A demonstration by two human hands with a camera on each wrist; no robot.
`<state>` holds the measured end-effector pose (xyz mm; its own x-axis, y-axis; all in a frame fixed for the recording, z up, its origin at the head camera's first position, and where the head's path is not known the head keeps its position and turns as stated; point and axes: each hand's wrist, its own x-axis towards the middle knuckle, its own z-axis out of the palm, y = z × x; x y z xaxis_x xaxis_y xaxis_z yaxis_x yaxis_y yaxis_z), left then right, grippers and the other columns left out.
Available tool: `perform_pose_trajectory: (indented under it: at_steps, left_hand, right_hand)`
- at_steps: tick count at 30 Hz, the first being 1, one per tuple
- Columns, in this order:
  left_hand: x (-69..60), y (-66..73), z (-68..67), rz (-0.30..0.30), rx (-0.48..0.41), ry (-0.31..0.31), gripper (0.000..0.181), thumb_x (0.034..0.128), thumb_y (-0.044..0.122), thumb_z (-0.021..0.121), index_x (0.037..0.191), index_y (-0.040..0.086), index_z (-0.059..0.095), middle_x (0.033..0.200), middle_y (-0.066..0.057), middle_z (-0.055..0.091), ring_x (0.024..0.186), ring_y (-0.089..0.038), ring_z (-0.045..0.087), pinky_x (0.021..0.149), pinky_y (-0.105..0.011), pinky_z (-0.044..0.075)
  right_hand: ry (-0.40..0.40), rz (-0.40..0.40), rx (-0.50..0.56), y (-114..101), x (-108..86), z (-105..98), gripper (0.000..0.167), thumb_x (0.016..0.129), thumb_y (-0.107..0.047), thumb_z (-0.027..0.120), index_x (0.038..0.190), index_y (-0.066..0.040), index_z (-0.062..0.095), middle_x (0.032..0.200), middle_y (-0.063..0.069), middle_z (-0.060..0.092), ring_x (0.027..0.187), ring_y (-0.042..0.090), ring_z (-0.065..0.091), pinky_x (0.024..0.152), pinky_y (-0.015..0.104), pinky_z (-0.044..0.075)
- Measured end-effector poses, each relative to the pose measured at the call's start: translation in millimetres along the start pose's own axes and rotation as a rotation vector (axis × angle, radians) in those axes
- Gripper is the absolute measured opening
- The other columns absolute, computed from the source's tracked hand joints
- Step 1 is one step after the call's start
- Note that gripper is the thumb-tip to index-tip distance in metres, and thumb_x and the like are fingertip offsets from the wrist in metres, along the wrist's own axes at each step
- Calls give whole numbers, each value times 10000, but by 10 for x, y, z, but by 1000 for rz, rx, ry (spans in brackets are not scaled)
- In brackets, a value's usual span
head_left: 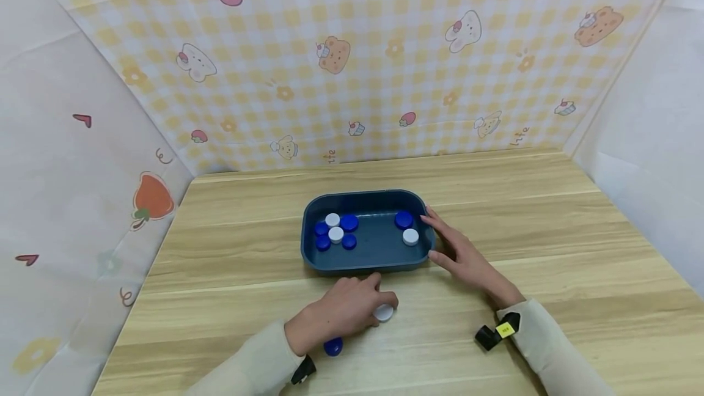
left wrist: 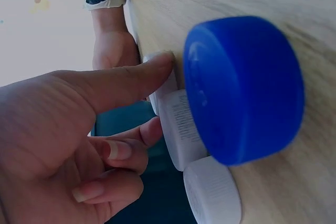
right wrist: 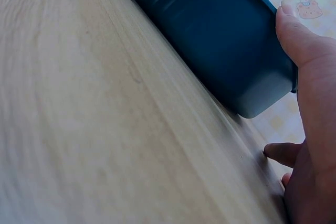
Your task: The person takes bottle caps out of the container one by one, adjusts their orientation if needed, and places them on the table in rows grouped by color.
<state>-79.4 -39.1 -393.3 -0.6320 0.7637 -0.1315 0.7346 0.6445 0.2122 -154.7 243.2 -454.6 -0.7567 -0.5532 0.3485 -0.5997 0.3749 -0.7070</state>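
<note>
My left hand is low over the table in front of the tray, pinching a white bottle cap between thumb and index finger. In the left wrist view, two more white caps stand beside the pinched one; the head view hides them under the hand. A blue bottle cap lies by the left wrist. At the right end of the dark blue tray, my right hand touches the rim with extended fingers and thumb. Inside the tray sit several blue and white caps, mostly clustered at the left.
Near the tray's right end are a blue cap and a white cap. The wooden table meets a patterned cloth wall at the back, with pale cloth on both sides.
</note>
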Motion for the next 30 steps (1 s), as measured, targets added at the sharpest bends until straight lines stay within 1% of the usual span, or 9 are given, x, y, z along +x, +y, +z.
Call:
perform_pose_trajectory:
  at_steps: [3, 9, 12, 15, 18, 22, 24, 27, 30]
  left_hand:
    - [-12, 4, -2, 2, 2, 9, 352, 815, 275, 774, 1141, 338, 661, 948, 8, 554, 628, -95, 497, 523, -190, 395]
    - [-20, 0, -8, -2, -2, 16, 383, 809, 309, 777, 1165, 327, 639, 946, 15, 531, 616, -90, 478, 506, -192, 376]
    - [-22, -3, -25, -17, -21, 9, 411, 808, 324, 777, 1191, 326, 627, 953, 26, 521, 616, -84, 468, 511, -196, 375]
    - [-28, 1, -70, -25, -48, 9, 440, 808, 330, 776, 1220, 327, 621, 963, 36, 520, 615, -76, 459, 522, -197, 379]
    - [-31, 7, -139, -17, -75, 26, 459, 811, 340, 772, 1242, 329, 614, 958, 50, 508, 608, -64, 449, 520, -190, 380]
    - [-12, -5, -233, 14, -113, 81, 459, 823, 356, 757, 1256, 307, 612, 923, 72, 460, 594, -50, 438, 493, -177, 365]
    - [12, -13, -282, 17, -144, 103, 471, 827, 354, 754, 1270, 290, 605, 917, 68, 455, 597, -51, 439, 489, -176, 365]
    - [68, -34, -342, 7, -189, 135, 504, 823, 349, 759, 1291, 280, 584, 917, 49, 484, 630, -50, 449, 499, -177, 379]
    - [132, -63, -388, -16, -265, 167, 520, 820, 327, 767, 1296, 281, 563, 957, 26, 529, 694, -52, 486, 541, -180, 417]
  right_hand:
    - [-2, -2, 6, -33, 8, -5, 669, 905, -6, 621, 1491, -68, 303, 1581, 114, 140, 1430, 302, 147, 1117, 213, 112]
    - [-10, -4, 43, -282, 40, -62, 628, 901, 34, 603, 1457, 32, 313, 1553, 223, 153, 1410, 396, 153, 1110, 195, 118]
    - [-13, 3, 36, -351, 46, -75, 619, 903, 31, 601, 1453, 40, 315, 1548, 233, 157, 1407, 402, 160, 1109, 195, 124]
    - [-16, 8, 28, -371, 49, -77, 617, 904, 27, 602, 1451, 41, 317, 1547, 236, 160, 1406, 401, 165, 1108, 198, 128]
    - [-18, 18, 28, -369, 48, -70, 620, 906, 27, 600, 1457, 29, 315, 1552, 220, 158, 1410, 386, 165, 1107, 197, 126]
    - [-18, 26, 30, -358, 46, -63, 620, 910, 21, 598, 1462, 17, 314, 1557, 205, 156, 1413, 373, 164, 1104, 197, 125]
    - [-16, 27, 27, -354, 44, -62, 619, 911, 18, 598, 1461, 17, 316, 1556, 206, 159, 1411, 379, 167, 1101, 196, 126]
    - [-11, 23, 18, -206, 19, -31, 637, 900, 25, 609, 1465, 9, 313, 1561, 193, 154, 1409, 387, 168, 1102, 204, 123]
    - [-9, 14, 4, -47, 0, -2, 664, 896, 15, 619, 1480, -31, 306, 1573, 148, 147, 1415, 364, 167, 1109, 239, 126]
